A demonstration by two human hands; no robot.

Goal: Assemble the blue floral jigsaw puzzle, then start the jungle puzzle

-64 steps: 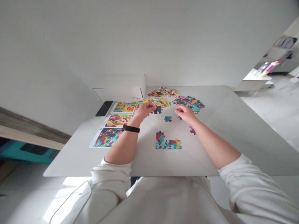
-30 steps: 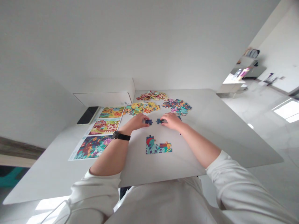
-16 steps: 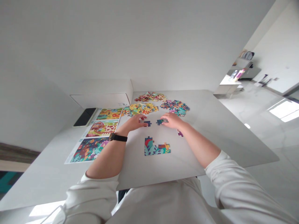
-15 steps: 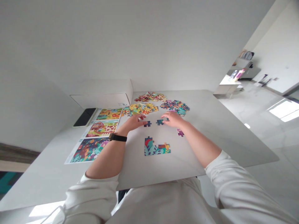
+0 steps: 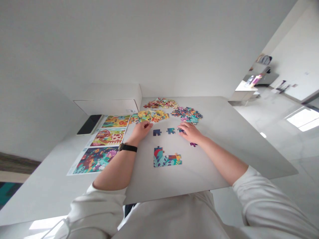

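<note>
My left hand, with a black watch at the wrist, rests on the white table with its fingers loosely bent and nothing in them. It lies just left of a dark blue puzzle piece. A teal piece lies to the right of that one. My right hand lies flat, its fingertips on a dark piece. A purple piece shows beside my right wrist. A joined section of puzzle lies nearer to me, between my forearms.
Three heaps of loose pieces lie at the far side: yellow, red and blue-teal. A sheet with three pictures lies at the left, with a black phone and a white box behind it.
My left hand has let go of the dark blue piece and drawn back left. My right hand has left the teal piece and moved right onto another dark piece.
</note>
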